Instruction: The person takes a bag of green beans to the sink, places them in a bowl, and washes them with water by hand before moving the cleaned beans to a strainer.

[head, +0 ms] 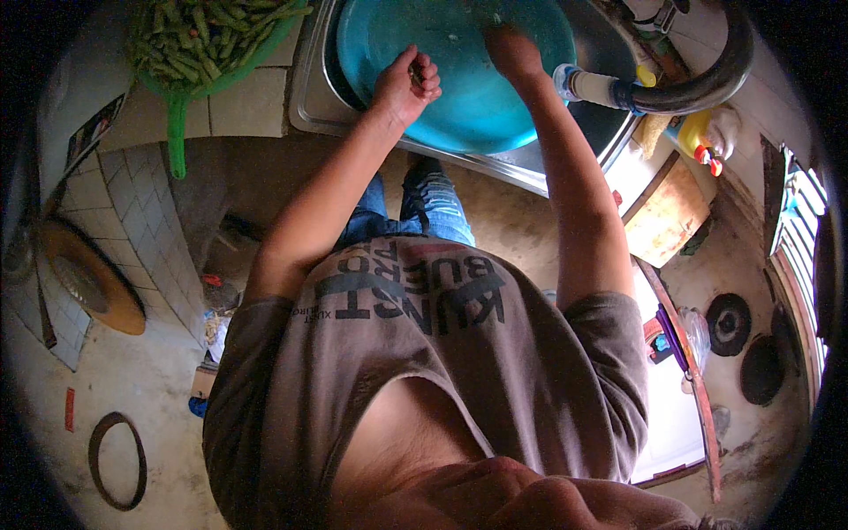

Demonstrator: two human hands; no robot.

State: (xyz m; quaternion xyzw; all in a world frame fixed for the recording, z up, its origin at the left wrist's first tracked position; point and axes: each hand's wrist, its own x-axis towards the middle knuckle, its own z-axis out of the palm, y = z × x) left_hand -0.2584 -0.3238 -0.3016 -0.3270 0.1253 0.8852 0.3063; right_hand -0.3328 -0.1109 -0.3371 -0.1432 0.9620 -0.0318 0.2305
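Note:
A large turquoise plastic basin (457,126) sits in a stainless steel sink (324,109) before me. Over its left part is my left hand (407,86), palm turned up and fingers curled around something small and dark greenish, mostly hidden. My right hand (513,53) reaches into the basin's far right side, blurred, its fingers lost in shadow. A few small pale bits show on the basin's bottom. To the left, a green plastic colander (176,136) is heaped with cut green bean pods (205,46), its handle jutting over the tiled counter edge.
A thick dark hose (702,96) with a wrapped white end (589,86) arches over the sink's right side. Beyond it lie a yellow bottle with a red cap (695,136) and a wooden board (666,209). Pale tiles (248,103) cover the left counter.

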